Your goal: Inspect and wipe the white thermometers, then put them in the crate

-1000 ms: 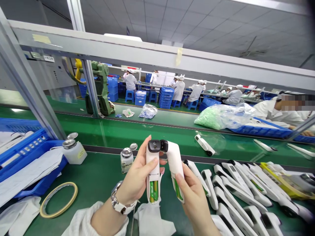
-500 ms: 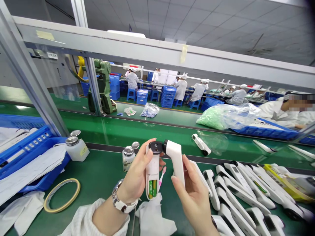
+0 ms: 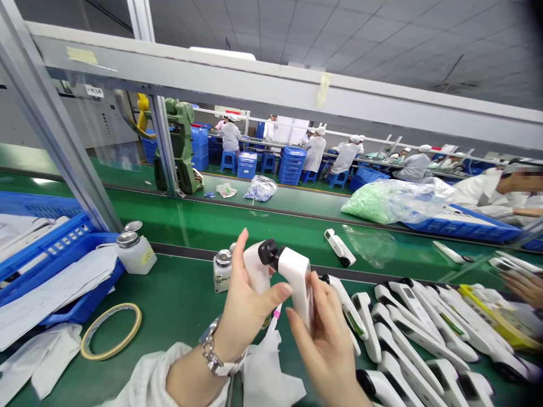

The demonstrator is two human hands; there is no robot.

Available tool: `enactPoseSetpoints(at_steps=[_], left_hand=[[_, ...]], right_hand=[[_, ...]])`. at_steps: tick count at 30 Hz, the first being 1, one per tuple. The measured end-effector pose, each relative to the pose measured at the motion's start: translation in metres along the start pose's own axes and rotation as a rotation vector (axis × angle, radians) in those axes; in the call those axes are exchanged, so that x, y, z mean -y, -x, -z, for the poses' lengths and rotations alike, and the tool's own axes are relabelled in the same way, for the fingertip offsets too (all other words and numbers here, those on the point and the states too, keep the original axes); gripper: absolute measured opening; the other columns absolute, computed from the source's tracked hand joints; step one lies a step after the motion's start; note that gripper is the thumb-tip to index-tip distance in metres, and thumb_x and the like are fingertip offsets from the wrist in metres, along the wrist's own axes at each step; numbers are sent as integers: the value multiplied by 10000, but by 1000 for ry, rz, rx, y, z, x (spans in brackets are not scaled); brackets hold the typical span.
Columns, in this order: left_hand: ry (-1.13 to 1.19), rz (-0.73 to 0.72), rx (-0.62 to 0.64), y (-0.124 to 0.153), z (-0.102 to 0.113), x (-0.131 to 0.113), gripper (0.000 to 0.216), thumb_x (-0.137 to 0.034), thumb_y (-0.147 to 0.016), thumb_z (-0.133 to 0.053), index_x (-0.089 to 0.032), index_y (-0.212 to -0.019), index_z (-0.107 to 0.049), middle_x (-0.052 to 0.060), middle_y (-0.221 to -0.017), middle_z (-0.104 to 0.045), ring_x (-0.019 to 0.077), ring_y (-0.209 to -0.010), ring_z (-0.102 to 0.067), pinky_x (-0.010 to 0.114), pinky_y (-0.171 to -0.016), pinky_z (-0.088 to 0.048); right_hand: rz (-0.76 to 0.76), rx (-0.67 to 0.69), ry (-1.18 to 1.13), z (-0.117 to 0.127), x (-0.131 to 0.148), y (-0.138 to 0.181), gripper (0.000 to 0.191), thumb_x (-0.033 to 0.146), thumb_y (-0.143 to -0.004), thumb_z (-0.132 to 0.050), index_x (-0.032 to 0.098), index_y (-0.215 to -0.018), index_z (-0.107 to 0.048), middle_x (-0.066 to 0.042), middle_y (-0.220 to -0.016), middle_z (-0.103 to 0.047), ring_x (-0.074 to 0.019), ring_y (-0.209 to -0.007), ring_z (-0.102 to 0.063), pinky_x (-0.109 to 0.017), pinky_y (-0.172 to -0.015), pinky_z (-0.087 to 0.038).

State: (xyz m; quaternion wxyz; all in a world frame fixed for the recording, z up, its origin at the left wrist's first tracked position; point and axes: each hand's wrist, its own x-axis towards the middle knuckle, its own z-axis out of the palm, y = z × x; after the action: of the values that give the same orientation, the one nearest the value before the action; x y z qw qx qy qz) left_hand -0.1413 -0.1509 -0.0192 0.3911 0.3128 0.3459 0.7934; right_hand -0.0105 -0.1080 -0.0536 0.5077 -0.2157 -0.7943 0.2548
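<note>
My left hand (image 3: 244, 308) is closed around a white infrared thermometer (image 3: 257, 268), its black sensor head pointing right and its battery side mostly hidden by my palm. My right hand (image 3: 326, 336) grips a second white thermometer (image 3: 294, 271) by its handle, its black nose turned left. The two noses nearly meet; whether they touch I cannot tell. Below them a pink-and-white brush (image 3: 278, 311) lies partly hidden behind my left hand, beside a crumpled white cloth (image 3: 271, 373). Many similar thermometers (image 3: 407, 333) lie in rows right of my right hand.
Metal-capped bottles (image 3: 223, 271) (image 3: 136, 252) stand along the bench's back edge. A tape roll (image 3: 111, 332) and blue crates (image 3: 80, 265) are at left. One thermometer (image 3: 339, 247) rests on the green belt. A co-worker's hand (image 3: 526, 285) reaches in at right, near a yellow bag (image 3: 487, 316).
My left hand has turned its thermometer, so the green batteries no longer show and the body leans. The right-hand thermometer has shifted slightly left and tilted. A co-worker's hand has appeared at right.
</note>
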Motion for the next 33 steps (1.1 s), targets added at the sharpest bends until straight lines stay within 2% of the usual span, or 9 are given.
enactPoseSetpoints(at_steps=[4, 7, 10, 15, 18, 22, 25, 29, 33], left_hand=[[-154, -54, -116, -1, -1, 1, 922, -276, -655, -765, -417, -1366, -194, -4, -1130, -576, 126, -944, -593, 224, -826, -476], [-159, -91, -217, -10, 3, -2, 757, -290, -720, -705, -397, -1334, -276, -27, -988, -601, 80, -805, -589, 188, -752, -483], [-110, -106, -283, -21, 11, -8, 602, -285, -755, -667, -354, -1280, -380, -26, -965, -594, 70, -783, -566, 178, -739, -469], [31, 4, -235, -22, 16, -15, 459, -364, -827, -544, -286, -1268, -444, 7, -999, -577, 98, -811, -557, 204, -726, -471], [46, 35, -158, -15, 10, -14, 592, -432, -787, -594, -294, -1320, -374, 19, -1047, -580, 112, -832, -561, 219, -730, -485], [-139, -7, -77, -6, 2, -7, 869, -310, -661, -757, -388, -1358, -245, 8, -1159, -559, 125, -911, -589, 219, -786, -490], [-206, -48, -118, -6, 1, -3, 728, -290, -720, -708, -401, -1315, -303, -15, -1064, -597, 86, -816, -604, 184, -727, -501], [-205, -143, -181, -12, 6, 0, 446, -302, -783, -637, -315, -1190, -457, -9, -935, -621, 98, -827, -608, 176, -710, -503], [-267, -150, -176, -13, 6, -2, 505, -276, -745, -675, -296, -1194, -447, 7, -969, -628, 121, -867, -620, 203, -738, -517]], right_hand=[[62, 4, 37, -4, 3, 2, 640, 93, -836, -530, 248, -1405, -281, -115, -1231, -426, -203, -1104, -480, -308, -857, -494], [-48, 36, -16, -5, 2, 5, 601, 139, -850, -528, 252, -1397, -304, -116, -1253, -419, -223, -1136, -474, -340, -899, -482], [-177, 74, -111, -5, 0, 6, 565, 194, -870, -517, 280, -1391, -314, -104, -1275, -413, -230, -1158, -478, -346, -921, -477], [-233, 84, -175, -6, -3, 5, 560, 217, -879, -518, 314, -1388, -306, -75, -1281, -413, -208, -1170, -470, -328, -950, -461], [-234, 77, -152, -6, -3, 7, 564, 211, -875, -529, 331, -1382, -310, -54, -1352, -372, -216, -1268, -370, -312, -965, -450], [-179, 86, -130, -8, 0, 10, 580, 187, -864, -536, 313, -1384, -311, -71, -1339, -373, -219, -1256, -382, -301, -938, -468], [-182, 91, -163, -10, 2, 8, 564, 192, -864, -534, 316, -1374, -328, -74, -1314, -388, -212, -1223, -419, -308, -939, -468], [-290, 139, -214, -9, 0, 4, 542, 245, -872, -538, 347, -1363, -334, -56, -1317, -404, -206, -1195, -459, -335, -979, -442], [-296, 143, -199, -9, -3, 4, 537, 256, -874, -534, 342, -1364, -334, -56, -1330, -400, -212, -1200, -455, -342, -981, -441]])
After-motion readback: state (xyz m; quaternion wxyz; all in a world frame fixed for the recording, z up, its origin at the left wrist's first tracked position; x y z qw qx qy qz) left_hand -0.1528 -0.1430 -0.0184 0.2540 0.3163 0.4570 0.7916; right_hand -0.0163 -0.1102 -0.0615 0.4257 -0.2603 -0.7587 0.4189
